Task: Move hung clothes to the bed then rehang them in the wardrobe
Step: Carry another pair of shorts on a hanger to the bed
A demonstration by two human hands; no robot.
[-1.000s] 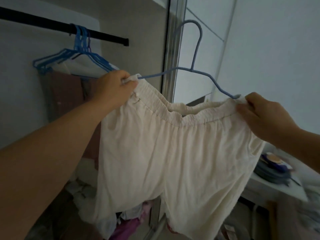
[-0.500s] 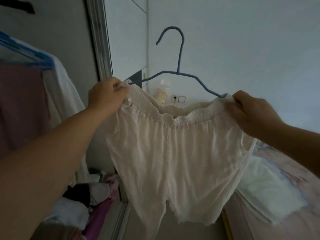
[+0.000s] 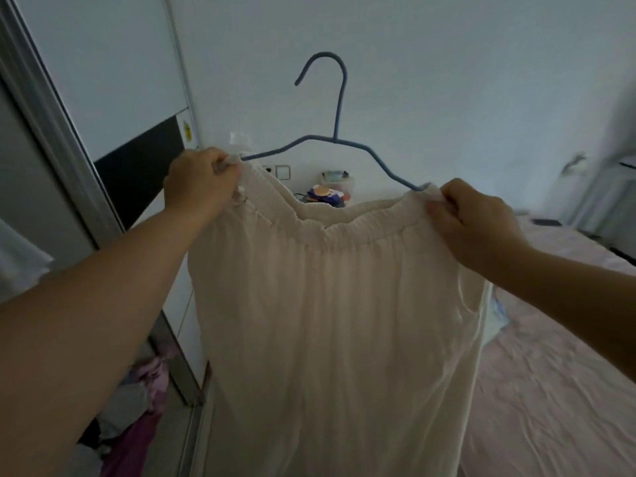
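We hold the cream shorts (image 3: 330, 304) spread at centre frame on the blue wire hanger (image 3: 339, 142): left hand (image 3: 201, 184) closed on the waistband corner at 10 o'clock, right hand (image 3: 478, 218) pinching the other corner at 2 o'clock. We judge the fabric thin, light and limp, likely to slip off the wire, so gripping cloth and hanger ends together suits. The pink bed (image 3: 550, 373) lies at 4 o'clock, the wardrobe door frame (image 3: 69, 166) at 9, and a cluttered surface (image 3: 327, 194) against the white wall (image 3: 447, 80) at 12.

Left hand (image 3: 201, 184) fisted, right hand (image 3: 476, 222) pinching, arms outstretched
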